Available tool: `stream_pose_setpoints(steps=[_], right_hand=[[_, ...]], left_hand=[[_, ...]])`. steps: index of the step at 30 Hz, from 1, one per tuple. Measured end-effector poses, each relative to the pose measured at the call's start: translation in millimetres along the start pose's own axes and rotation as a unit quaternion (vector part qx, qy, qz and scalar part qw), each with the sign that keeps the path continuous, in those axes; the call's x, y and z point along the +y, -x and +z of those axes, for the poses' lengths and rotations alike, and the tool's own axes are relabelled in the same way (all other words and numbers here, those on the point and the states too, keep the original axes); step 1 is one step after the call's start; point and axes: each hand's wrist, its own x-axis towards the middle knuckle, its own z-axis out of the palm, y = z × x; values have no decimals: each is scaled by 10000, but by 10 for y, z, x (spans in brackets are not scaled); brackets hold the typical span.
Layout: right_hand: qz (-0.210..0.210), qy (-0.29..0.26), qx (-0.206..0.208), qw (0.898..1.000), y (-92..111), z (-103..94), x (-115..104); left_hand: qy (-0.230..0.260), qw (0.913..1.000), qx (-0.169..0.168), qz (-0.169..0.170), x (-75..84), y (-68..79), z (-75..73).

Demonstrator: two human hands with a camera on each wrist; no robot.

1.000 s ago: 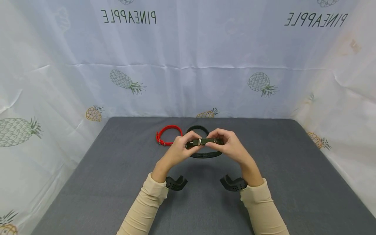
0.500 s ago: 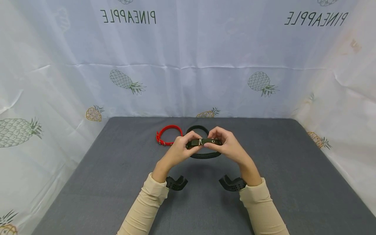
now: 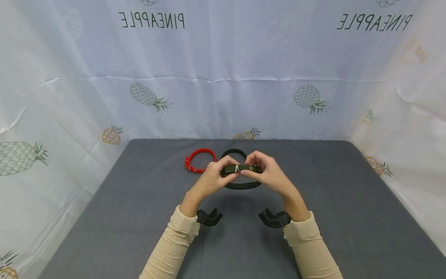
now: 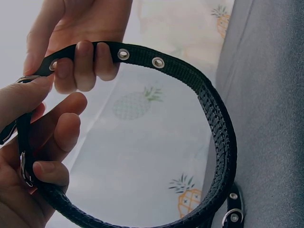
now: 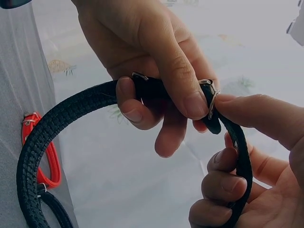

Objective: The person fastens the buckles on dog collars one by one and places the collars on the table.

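Note:
A dark green-black collar (image 3: 228,170) with metal eyelets is held up between both hands, its loop hanging toward the table. My left hand (image 3: 209,176) grips it beside the metal buckle (image 5: 212,102), thumb and fingers on the band. With thumb and curled fingers, my right hand (image 3: 273,176) holds the eyelet end of the strap. Seen from the right wrist, the strap tip pokes through the buckle and the right thumb touches there. The left wrist view shows the braided band (image 4: 223,133) curving away from both hands.
Behind the hands on the grey table (image 3: 156,217) lie a red collar (image 3: 202,149) and a black collar (image 3: 234,150), the latter partly hidden. White pineapple-print curtains (image 3: 223,108) enclose the back and sides. Each wrist wears a black camera mount (image 3: 209,217).
My right hand has shifted slightly left, toward the left hand, and the strap section between them looks shorter. The left hand stays nearly still. The collars on the table have not moved.

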Motion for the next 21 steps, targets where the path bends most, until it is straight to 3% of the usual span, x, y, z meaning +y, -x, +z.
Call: stream_pose_setpoints(steps=[21], right_hand=[[64,-94,-81,9999,-12,41,4]], left_hand=[[21,10000,11,-41,-16,4,24]])
